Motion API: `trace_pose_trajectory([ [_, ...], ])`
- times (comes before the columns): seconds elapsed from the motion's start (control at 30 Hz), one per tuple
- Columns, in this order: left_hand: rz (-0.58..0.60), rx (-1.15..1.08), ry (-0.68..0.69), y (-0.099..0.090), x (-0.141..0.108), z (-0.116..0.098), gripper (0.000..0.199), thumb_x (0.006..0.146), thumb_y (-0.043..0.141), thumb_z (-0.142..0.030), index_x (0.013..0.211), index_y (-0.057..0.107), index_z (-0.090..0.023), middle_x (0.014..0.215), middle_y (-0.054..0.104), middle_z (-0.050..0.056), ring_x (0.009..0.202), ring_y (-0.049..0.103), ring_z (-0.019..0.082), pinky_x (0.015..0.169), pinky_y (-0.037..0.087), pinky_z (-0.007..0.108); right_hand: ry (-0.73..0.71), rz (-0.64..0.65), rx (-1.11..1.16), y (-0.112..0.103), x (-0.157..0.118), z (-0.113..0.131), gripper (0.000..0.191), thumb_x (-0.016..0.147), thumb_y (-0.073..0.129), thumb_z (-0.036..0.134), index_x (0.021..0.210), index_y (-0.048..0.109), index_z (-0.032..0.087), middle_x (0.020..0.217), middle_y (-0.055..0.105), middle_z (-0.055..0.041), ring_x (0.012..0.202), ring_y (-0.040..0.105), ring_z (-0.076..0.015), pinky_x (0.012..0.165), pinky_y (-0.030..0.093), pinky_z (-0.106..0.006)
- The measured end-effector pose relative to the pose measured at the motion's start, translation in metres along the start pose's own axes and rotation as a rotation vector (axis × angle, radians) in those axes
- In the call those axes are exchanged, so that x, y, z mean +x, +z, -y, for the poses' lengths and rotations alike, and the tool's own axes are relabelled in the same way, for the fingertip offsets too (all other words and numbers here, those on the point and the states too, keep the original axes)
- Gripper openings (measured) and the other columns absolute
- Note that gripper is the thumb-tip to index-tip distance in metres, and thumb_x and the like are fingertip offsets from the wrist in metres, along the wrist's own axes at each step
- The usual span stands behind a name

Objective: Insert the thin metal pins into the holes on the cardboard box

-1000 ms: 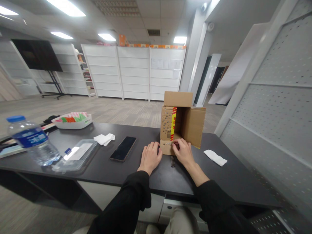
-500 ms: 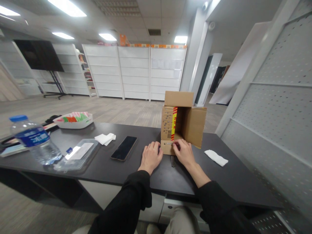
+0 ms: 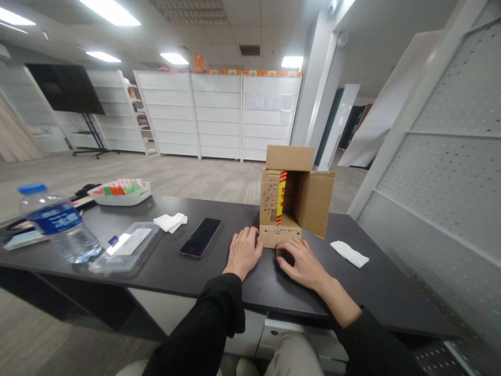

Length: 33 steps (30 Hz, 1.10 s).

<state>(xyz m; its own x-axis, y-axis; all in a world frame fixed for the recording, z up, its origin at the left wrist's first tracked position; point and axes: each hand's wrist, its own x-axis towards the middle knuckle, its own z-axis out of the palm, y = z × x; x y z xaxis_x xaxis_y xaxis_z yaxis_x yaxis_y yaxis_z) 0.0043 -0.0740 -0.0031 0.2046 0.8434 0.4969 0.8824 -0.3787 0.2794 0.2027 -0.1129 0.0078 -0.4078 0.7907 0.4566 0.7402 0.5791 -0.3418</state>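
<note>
An open cardboard box [image 3: 270, 197] lies on its side, its opening facing me. The lower flap [image 3: 270, 240] hangs toward the table edge, with a row of small holes and some silvery metal heads in it. My left hand [image 3: 245, 249] rests on the tabletop by the flap's left edge, fingers loosely bent and apart; whether it touches the flap I cannot tell. Just below the flap, my right hand [image 3: 302, 262] curves over thin metal pins [image 3: 278, 255] on the table, thumb and fingers apart. Its palm side is partly hidden.
To the left lie a black phone [image 3: 201, 237], white tissue [image 3: 170, 222], a clear plastic case [image 3: 135, 245] and a water bottle [image 3: 58, 222]. Farther back is a white basket [image 3: 123, 198] of packets. A folded tissue [image 3: 349, 254] lies right of the box.
My right hand has come down from the box's lower flap to the metal pins on the table, and its fingers have parted. The left hand is nearly still.
</note>
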Motion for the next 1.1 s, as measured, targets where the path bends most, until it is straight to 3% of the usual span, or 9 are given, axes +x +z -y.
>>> trace_pose_trajectory([
  [0.77, 0.029, 0.005, -0.018, -0.0034, 0.0015, -0.0022, 0.014, 0.093, 0.046, -0.023, 0.103, 0.056, -0.021, 0.103, 0.066, 0.005, 0.1, 0.061, 0.02, 0.084, 0.042, 0.033, -0.047, 0.074, -0.049, 0.0034, -0.0037, 0.0052, 0.021, 0.08, 0.061, 0.02, 0.102, 0.061, 0.022, 0.102, 0.068, -0.0055, 0.099, 0.056, -0.0227, 0.09, 0.037, -0.038],
  [1.1, 0.019, 0.004, -0.007, -0.0029, 0.0011, -0.0015, 0.013, 0.093, 0.047, -0.023, 0.102, 0.055, -0.021, 0.102, 0.066, 0.005, 0.099, 0.061, 0.02, 0.084, 0.042, 0.033, -0.037, 0.032, -0.029, 0.0037, 0.0014, 0.0043, 0.013, 0.094, 0.052, 0.028, 0.095, 0.064, 0.022, 0.092, 0.07, -0.0057, 0.093, 0.059, -0.0227, 0.087, 0.04, -0.039],
])
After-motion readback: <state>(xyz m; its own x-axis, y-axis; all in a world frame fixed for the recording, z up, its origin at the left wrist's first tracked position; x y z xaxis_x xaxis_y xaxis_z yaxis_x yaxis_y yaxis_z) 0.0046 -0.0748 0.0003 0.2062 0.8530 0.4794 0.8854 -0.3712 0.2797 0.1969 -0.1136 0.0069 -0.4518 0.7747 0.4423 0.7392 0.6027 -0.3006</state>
